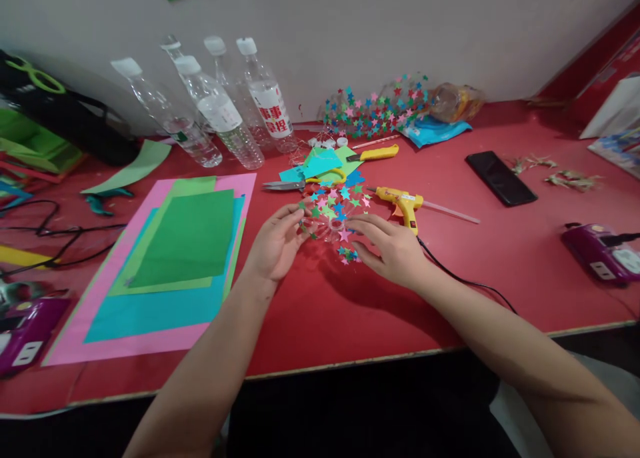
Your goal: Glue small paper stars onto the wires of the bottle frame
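Observation:
In front of me is a cut clear plastic bottle top (336, 225), its neck pointing toward me. Green, blue and pink paper stars (330, 205) are spread over the plastic around it. My left hand (277, 241) grips its left side between thumb and fingers. On the other side, my right hand (390, 248) has its fingers stretched out at the neck, thumb apart from them; whether the fingertips touch is hard to tell. Just behind lie scissors (285, 186) with yellow handles and scraps of coloured paper (323, 161). A yellow glue gun (407, 208) rests beside my right hand.
Coloured sheets (187, 238) lie at left, with clear bottles (225, 121) behind them. Along the wall sits another star-covered piece (370, 111). A yellow cutter (377, 153), a phone (501, 178) and a purple power socket (603, 253) are on the red table (310, 318).

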Motion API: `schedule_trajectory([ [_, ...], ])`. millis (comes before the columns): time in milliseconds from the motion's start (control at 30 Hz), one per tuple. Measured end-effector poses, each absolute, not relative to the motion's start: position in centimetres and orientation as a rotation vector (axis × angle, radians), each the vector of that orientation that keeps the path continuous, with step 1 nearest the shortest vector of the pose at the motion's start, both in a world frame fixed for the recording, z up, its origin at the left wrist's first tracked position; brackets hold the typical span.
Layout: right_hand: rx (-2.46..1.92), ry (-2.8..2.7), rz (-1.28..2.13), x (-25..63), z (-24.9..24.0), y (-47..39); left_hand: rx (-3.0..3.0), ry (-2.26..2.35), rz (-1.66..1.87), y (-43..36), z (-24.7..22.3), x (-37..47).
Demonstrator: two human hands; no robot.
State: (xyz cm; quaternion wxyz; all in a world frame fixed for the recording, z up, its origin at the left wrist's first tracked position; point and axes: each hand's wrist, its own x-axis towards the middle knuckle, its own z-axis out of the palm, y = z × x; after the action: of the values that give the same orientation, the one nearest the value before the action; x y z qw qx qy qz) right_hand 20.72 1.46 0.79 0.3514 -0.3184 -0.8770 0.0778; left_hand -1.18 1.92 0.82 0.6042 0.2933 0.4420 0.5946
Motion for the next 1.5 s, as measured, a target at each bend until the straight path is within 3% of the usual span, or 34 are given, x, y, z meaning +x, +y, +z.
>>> schedule_trajectory([
  [800,-0.846,-2.134,0.167,22.1,0.2,5.0,0.654,1.104,1.532,2.8,0.7,1.4],
  [867,-1.061,-2.061,0.084,22.9,1.0,5.2,0.678,1.101,1.53,2.6,1.0,1.1],
  [967,-1.733,-2.002,-0.044,24.5,2.0,6.3,0.681,1.123,1.541,2.5,1.1,0.7],
  [1033,-2.191,-2.042,0.028,25.3,2.2,7.3,0.664,1.152,1.602,2.6,1.0,0.4],
  [1100,-2.36,-2.11,0.115,25.6,2.1,8.0,0.69,1.205,1.706,2.7,0.9,0.0],
  [1333,-2.154,-2.062,0.378,26.4,0.0,9.2,1.217,1.273,1.761,2.4,2.8,0.5],
  [1500,-1.85,-1.608,0.576,27.3,-0.3,10.1,1.265,1.262,1.621,1.5,3.0,1.5],
])
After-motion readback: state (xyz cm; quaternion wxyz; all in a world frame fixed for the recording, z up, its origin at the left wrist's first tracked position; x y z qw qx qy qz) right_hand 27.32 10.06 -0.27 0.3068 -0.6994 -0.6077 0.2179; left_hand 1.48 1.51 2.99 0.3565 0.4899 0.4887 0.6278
